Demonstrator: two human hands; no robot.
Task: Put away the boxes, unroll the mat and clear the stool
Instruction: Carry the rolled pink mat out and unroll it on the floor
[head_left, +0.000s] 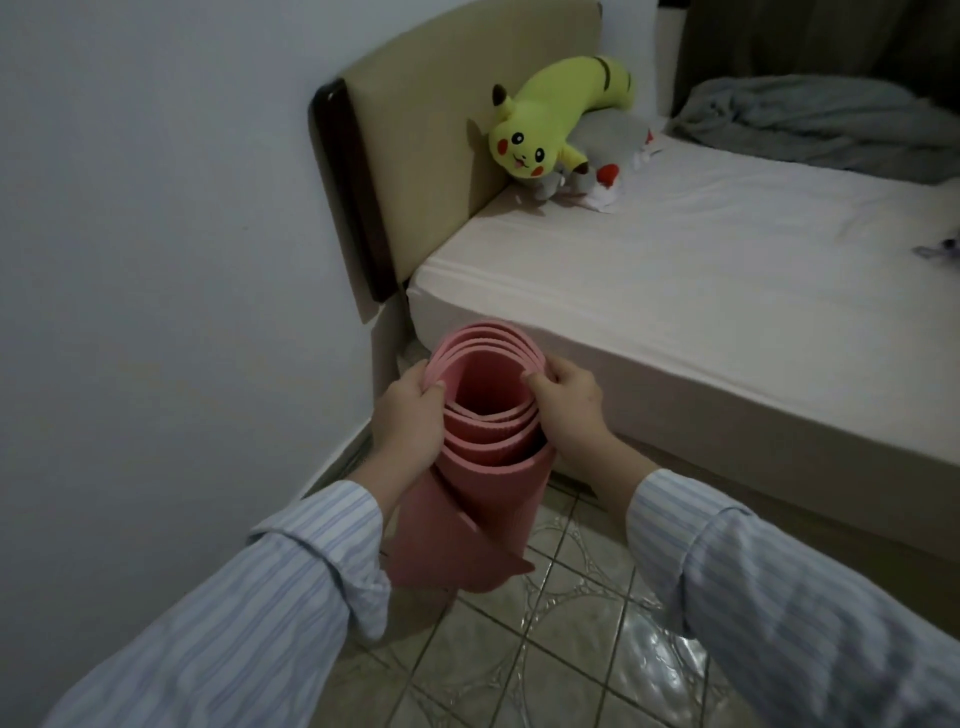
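Item: pink rolled mat (480, 467), upright on end on the tiled floor (545, 649) between wall and bed (675, 270). Left hand (410, 421) and right hand (566, 410) each pinch the top rim, grip clamped on the layers. Risk, judged: loose outer flap may spring open or the roll buckle and topple in this narrow corner.

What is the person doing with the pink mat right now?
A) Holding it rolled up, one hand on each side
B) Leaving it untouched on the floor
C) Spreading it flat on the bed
A: the left hand and right hand grip opposite edges of the rolled pink mat, held upright beside the bed.
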